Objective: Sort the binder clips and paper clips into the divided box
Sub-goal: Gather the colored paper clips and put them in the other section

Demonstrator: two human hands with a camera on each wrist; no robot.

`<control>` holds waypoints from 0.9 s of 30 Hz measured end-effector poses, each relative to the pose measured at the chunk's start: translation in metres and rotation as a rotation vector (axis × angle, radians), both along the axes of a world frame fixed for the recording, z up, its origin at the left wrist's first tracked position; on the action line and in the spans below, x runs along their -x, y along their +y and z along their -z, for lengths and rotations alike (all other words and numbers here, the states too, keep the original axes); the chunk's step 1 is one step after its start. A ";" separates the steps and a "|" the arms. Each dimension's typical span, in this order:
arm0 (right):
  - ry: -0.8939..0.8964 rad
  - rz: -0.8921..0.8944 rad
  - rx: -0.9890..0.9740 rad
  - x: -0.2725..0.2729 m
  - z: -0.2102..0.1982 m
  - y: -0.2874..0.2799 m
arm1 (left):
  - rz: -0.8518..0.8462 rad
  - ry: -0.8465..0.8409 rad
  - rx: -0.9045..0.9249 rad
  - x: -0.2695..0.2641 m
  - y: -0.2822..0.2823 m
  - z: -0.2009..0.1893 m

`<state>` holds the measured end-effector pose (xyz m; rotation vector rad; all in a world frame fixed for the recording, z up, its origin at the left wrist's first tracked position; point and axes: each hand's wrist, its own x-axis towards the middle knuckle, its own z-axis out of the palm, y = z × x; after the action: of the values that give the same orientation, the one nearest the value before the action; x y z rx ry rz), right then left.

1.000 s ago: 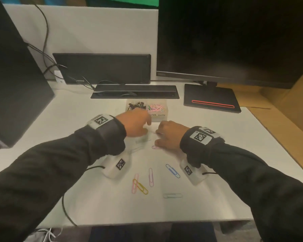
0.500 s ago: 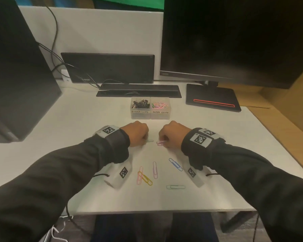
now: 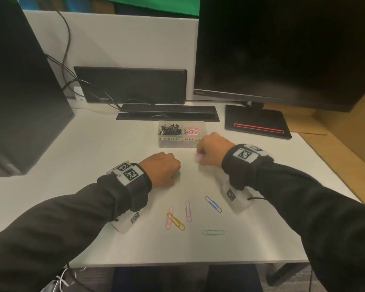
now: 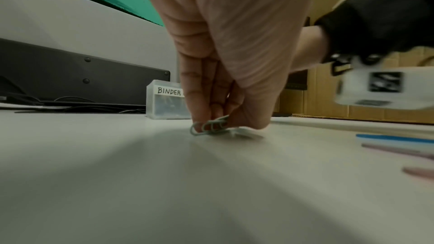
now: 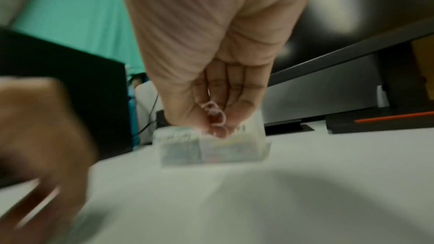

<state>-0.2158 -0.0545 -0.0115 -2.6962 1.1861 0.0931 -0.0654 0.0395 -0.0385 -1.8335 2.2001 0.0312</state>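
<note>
The clear divided box (image 3: pixel 170 142) stands mid-desk, its left cell labelled BINDER CLIPS holding black binder clips (image 3: pixel 169 129), its right cell holding coloured paper clips (image 3: pixel 193 131). My left hand (image 3: pixel 163 172) is down on the desk, pinching a pale green paper clip (image 4: pixel 209 125) against the surface. My right hand (image 3: pixel 209 151) is raised just in front of the box's right cell, pinching a pink paper clip (image 5: pixel 215 114). Several loose paper clips lie nearer me: pink (image 3: pixel 188 210), blue (image 3: pixel 213 204), yellow (image 3: pixel 176 221), green (image 3: pixel 213 232).
A white desk (image 3: pixel 93 157) carries a dark computer tower (image 3: pixel 23 98) at the left and a monitor (image 3: pixel 282 49) on its base (image 3: pixel 256 123) at the right. A black bar (image 3: pixel 130 85) and cable slot (image 3: pixel 167 113) sit behind the box.
My right hand has lifted with the pink paper clip and moved forward to the box. My left hand has stayed on the desk, closing on the green clip.
</note>
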 end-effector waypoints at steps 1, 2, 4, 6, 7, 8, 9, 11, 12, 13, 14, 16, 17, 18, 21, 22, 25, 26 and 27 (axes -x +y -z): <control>-0.067 0.020 0.019 -0.003 -0.007 -0.008 | 0.000 -0.004 0.003 -0.001 0.001 0.000; -0.130 0.036 0.045 -0.007 -0.014 -0.017 | 0.001 -0.004 0.004 -0.002 0.002 0.000; -0.221 0.088 0.076 -0.017 -0.023 -0.034 | -0.005 0.009 0.010 -0.004 0.004 -0.001; -0.255 0.130 0.098 -0.028 -0.024 -0.046 | -0.013 0.034 0.035 -0.005 0.005 -0.001; -0.251 0.141 0.105 -0.033 -0.022 -0.052 | -0.020 0.059 0.052 -0.006 0.005 -0.003; -0.235 0.152 0.103 -0.038 -0.018 -0.058 | -0.028 0.092 0.074 -0.007 0.004 -0.006; -0.219 0.164 0.098 -0.041 -0.015 -0.060 | -0.031 0.123 0.100 -0.008 0.002 -0.010; -0.202 0.199 0.070 -0.043 -0.011 -0.061 | -0.033 0.187 0.171 -0.008 -0.006 -0.020; -0.209 0.214 0.065 -0.040 -0.011 -0.061 | -0.039 0.223 0.212 -0.007 -0.013 -0.027; -0.218 0.222 0.069 -0.036 -0.012 -0.061 | -0.052 0.255 0.244 -0.006 -0.021 -0.034; -0.228 0.227 0.075 -0.030 -0.013 -0.060 | -0.065 0.285 0.267 -0.005 -0.031 -0.041; -0.247 0.237 0.083 -0.015 -0.017 -0.058 | -0.085 0.328 0.300 -0.001 -0.053 -0.053; -0.249 0.236 0.094 -0.007 -0.020 -0.056 | -0.095 0.348 0.309 0.002 -0.064 -0.058; -0.248 0.227 0.107 0.000 -0.021 -0.053 | -0.097 0.358 0.316 0.005 -0.077 -0.061; -0.175 0.142 0.094 0.022 -0.021 -0.038 | -0.116 0.244 0.273 0.016 -0.111 -0.061; -0.126 0.109 0.067 0.029 -0.019 -0.031 | -0.135 0.182 0.243 0.017 -0.120 -0.058; 0.049 -0.010 -0.057 0.046 -0.012 -0.003 | -0.156 0.044 0.223 0.020 -0.131 -0.048; 0.110 -0.039 -0.114 0.051 -0.008 0.007 | -0.140 0.036 0.242 0.021 -0.126 -0.048; 0.160 -0.058 -0.168 0.055 -0.006 0.016 | -0.109 0.052 0.257 0.023 -0.118 -0.050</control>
<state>-0.2705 -0.0383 -0.0060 -2.6145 1.0880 0.4058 -0.0887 -0.0786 0.0116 -2.1094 2.2236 -0.1928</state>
